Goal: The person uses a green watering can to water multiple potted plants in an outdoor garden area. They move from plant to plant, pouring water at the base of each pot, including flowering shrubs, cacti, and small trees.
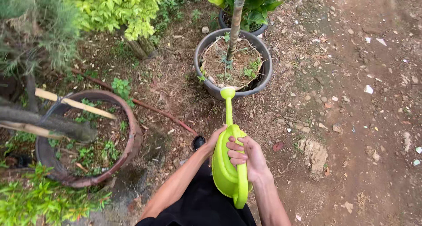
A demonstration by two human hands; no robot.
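Observation:
A lime-green watering can [226, 169] is held in front of me, its long spout and round rose [227, 93] reaching the near rim of a grey pot [264, 78]. My right hand [248, 158] grips the can's handle from the right side. My left hand [215, 138] rests against the can's upper left side, mostly hidden behind it. The grey pot holds dry soil, small weeds and a thin upright tree trunk [235, 26].
A brown round pot [132, 140] with weeds, a thick branch and wooden stakes sits at the left. A reddish hose [162, 114] runs across the soil. Another dark pot [246, 28] stands behind the grey one. Shrubs fill the upper left; stony bare dirt lies at the right.

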